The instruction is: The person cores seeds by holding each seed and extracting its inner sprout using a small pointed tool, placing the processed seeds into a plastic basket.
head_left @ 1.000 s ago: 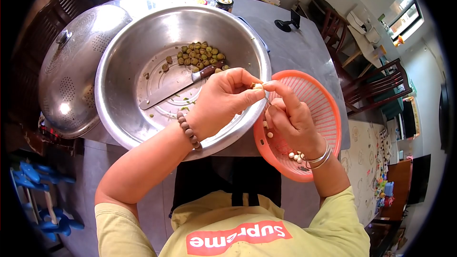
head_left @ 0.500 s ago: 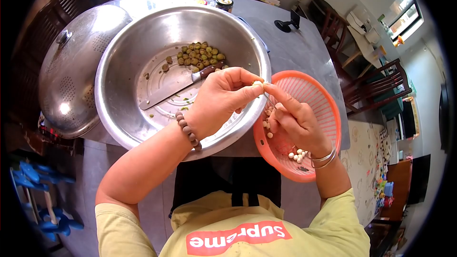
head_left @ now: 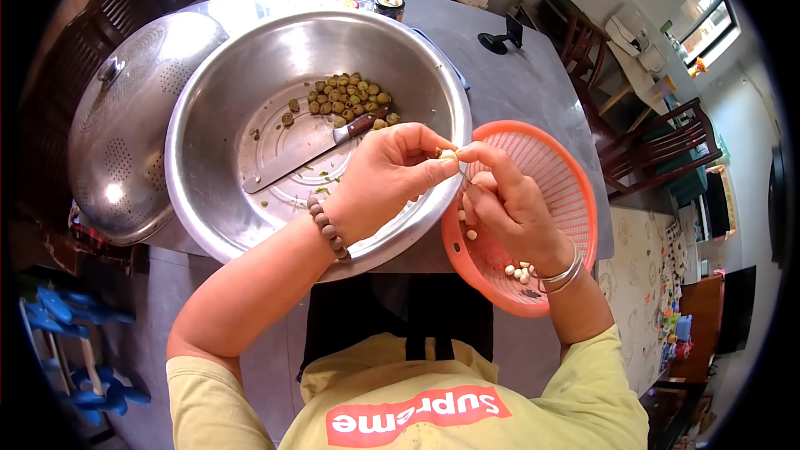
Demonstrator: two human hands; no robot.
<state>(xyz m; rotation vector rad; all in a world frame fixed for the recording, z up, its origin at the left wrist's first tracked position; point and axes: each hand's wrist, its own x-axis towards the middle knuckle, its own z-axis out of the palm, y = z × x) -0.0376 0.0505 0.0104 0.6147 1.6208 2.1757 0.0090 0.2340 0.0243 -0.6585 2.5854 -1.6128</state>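
My left hand (head_left: 385,171), with a beaded bracelet, pinches a pale lotus seed (head_left: 448,156) over the rim of a big steel basin (head_left: 193,192). A bit of brownish shell shows beside the seed. From the right, my right hand (head_left: 517,208) grips a thin metal pick (head_left: 465,176) whose end is close to the seed; its index fingertip touches or nearly touches it. Below that hand, an orange plastic basket (head_left: 586,200) holds several peeled white seeds (head_left: 520,271). Inside the basin lie a pile of green-brown unpeeled seeds (head_left: 346,96) and a wide-bladed knife (head_left: 300,155).
A perforated steel lid (head_left: 133,133) leans at the basin's left. Behind the basin stand a small jar (head_left: 389,6) and, farther right, a black stand (head_left: 502,36) on the grey table (head_left: 533,87). Wooden chairs (head_left: 667,146) surround it.
Both hands have shifted slightly at the basin's rim, still meeting around the seed. My right index finger is more bent. The knife and the piled seeds lie as before.
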